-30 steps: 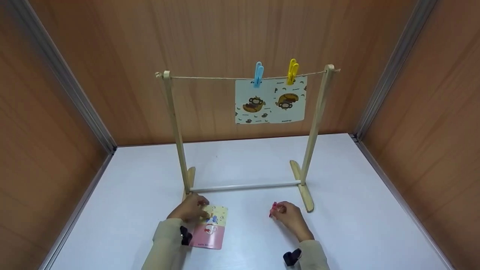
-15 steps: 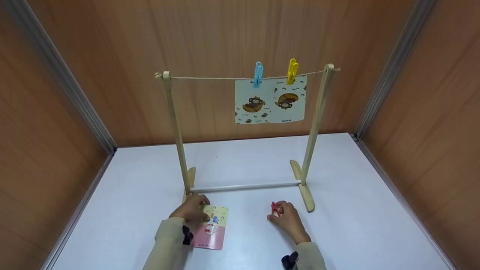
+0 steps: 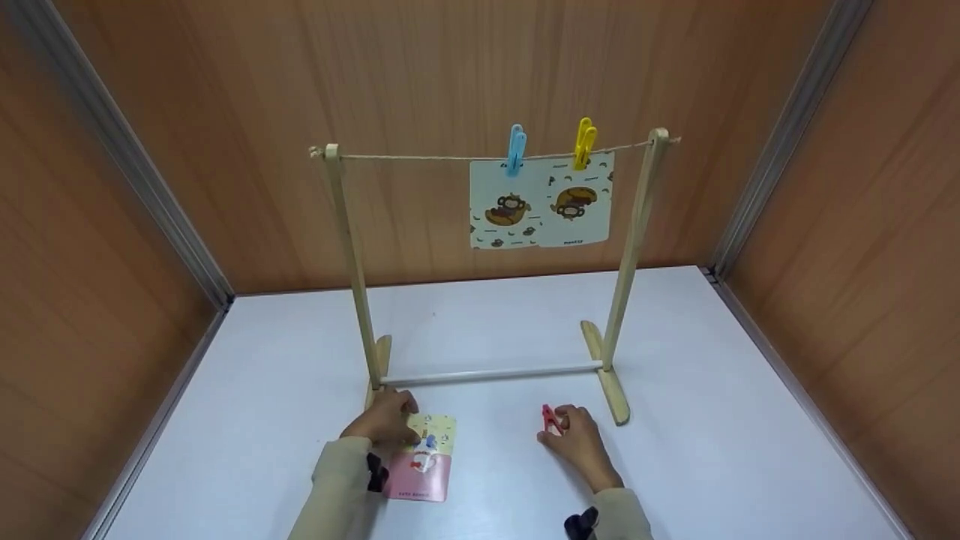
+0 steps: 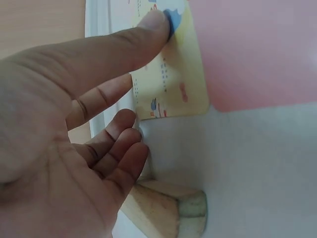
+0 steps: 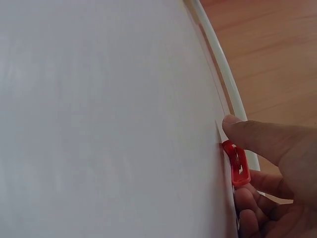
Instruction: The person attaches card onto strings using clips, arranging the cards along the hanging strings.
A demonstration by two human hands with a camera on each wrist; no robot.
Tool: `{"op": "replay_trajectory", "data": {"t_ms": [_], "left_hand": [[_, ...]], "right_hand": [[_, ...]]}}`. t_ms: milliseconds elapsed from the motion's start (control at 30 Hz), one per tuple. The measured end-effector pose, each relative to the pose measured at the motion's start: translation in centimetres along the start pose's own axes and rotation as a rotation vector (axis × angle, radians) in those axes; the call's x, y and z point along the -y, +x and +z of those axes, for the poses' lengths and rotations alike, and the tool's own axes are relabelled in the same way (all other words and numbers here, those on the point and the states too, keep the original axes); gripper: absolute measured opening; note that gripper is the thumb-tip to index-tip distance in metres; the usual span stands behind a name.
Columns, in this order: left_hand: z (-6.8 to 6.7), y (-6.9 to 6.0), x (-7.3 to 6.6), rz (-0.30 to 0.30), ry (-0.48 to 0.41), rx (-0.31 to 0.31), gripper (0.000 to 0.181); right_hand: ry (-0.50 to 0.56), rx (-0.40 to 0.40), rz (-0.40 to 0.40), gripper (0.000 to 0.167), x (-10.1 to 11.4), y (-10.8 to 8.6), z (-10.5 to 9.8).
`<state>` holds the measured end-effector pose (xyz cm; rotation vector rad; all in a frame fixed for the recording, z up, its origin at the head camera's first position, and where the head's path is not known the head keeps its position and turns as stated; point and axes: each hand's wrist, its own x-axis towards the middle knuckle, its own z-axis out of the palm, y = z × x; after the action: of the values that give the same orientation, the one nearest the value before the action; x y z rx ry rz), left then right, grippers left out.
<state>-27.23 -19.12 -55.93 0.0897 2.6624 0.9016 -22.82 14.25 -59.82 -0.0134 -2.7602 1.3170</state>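
My left hand (image 3: pixel 386 420) is at a yellow-and-pink card (image 3: pixel 420 487) with cartoon prints, which lies on the white table. In the left wrist view, the thumb lies over the yellow part of the card (image 4: pixel 193 89) and the index finger meets its edge, pinching it. My right hand (image 3: pixel 583 444) holds a red clothespin (image 3: pixel 551 420) low over the table, right of the card. The right wrist view has the clothespin (image 5: pixel 239 166) between thumb and fingers; the tabletop is close beside it.
A wooden rack (image 3: pixel 630 247) stands behind the hands, a string (image 3: pixel 405 157) across its top. A blue clothespin (image 3: pixel 516 150) and a yellow clothespin (image 3: pixel 585 142) hold a white monkey-print sheet (image 3: pixel 540 221) there. Wood-grain panels (image 3: pixel 862 187) enclose the table.
The red clothespin has turned in my right hand and its two legs now show, with the thumb lower. My left hand and the card have barely shifted.
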Motion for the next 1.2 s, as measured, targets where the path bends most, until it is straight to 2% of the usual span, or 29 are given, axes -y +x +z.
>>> {"op": "replay_trajectory", "data": {"t_ms": [267,467,633,833,1067,1200], "left_hand": [[-0.06,-0.39,-0.17,0.054,0.009,0.005,0.041],[0.14,-0.25,0.06,0.096,0.019,0.015,0.039],[0.29,-0.22,0.23,0.096,-0.008,0.020,0.036],[0.38,-0.43,0.20,0.072,-0.080,-0.004,0.032],[0.66,-0.55,0.26,0.087,-0.175,0.019,0.027],[0.90,-0.56,0.30,0.058,-0.209,0.015,0.027]], "right_hand": [[-0.022,-0.020,-0.047,0.030,0.06,-0.25,-0.07],[-0.034,-0.048,-0.068,0.029,-0.15,-0.23,0.01],[-0.027,-0.047,-0.044,0.029,-0.15,-0.19,0.02],[-0.045,-0.056,-0.046,0.024,-0.27,-0.13,0.03],[-0.045,-0.068,-0.041,0.021,-0.31,-0.19,-0.12],[-0.030,-0.080,-0.040,0.023,-0.26,-0.25,-0.07]]}}
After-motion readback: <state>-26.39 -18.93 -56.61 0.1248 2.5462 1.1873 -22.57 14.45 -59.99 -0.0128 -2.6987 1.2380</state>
